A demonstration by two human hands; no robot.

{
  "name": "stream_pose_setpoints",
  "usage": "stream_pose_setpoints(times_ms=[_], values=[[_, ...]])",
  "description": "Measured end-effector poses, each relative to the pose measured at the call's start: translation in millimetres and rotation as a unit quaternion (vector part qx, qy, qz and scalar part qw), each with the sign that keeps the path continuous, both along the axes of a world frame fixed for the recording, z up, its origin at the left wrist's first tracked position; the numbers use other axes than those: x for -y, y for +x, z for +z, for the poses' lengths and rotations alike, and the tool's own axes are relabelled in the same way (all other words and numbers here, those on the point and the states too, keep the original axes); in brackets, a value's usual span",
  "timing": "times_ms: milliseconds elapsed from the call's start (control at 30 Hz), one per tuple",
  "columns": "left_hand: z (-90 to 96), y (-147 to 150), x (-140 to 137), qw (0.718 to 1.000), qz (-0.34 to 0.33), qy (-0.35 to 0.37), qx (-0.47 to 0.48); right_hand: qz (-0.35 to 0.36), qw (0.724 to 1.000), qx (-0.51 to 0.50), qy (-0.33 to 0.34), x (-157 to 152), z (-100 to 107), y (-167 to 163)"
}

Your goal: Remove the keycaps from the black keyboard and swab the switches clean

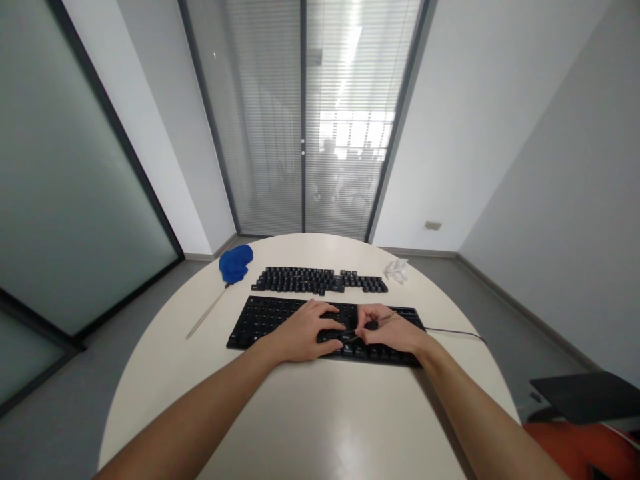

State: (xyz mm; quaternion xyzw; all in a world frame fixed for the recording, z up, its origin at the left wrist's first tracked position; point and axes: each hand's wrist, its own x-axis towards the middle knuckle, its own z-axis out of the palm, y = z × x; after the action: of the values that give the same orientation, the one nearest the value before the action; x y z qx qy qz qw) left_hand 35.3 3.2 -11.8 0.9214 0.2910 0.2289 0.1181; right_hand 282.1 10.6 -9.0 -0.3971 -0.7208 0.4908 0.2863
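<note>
A black keyboard [260, 321] lies on the round table before me; the keycaps are off over its left part, while some keys remain at the lower right. My left hand [306, 333] rests on its middle, palm down with fingers apart. Just right of it, my right hand [386, 328] is closed in a pinch on a thin dark tool [353, 336], whose tip is low over the keys near my left fingertips. Its exact kind is too small to make out. Behind the keyboard, loose black keycaps [295, 280] are laid out in rows.
On the pale tabletop [310, 413], a blue cloth [235, 264] lies at the back left beside a thin pale stick [206, 313]. Crumpled white tissue [397, 270] sits at the back right. The keyboard's cable [456, 332] runs to the right edge. An orange seat [575, 450] stands at lower right.
</note>
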Motion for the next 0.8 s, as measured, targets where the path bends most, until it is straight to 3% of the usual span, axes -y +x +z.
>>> stream_pose_setpoints(times_ms=[800], values=[[-1.4, 1.3, -2.3, 1.000, 0.007, 0.005, -0.007, -0.005, 1.000, 0.000, 0.003, -3.3, -3.6, -3.9]])
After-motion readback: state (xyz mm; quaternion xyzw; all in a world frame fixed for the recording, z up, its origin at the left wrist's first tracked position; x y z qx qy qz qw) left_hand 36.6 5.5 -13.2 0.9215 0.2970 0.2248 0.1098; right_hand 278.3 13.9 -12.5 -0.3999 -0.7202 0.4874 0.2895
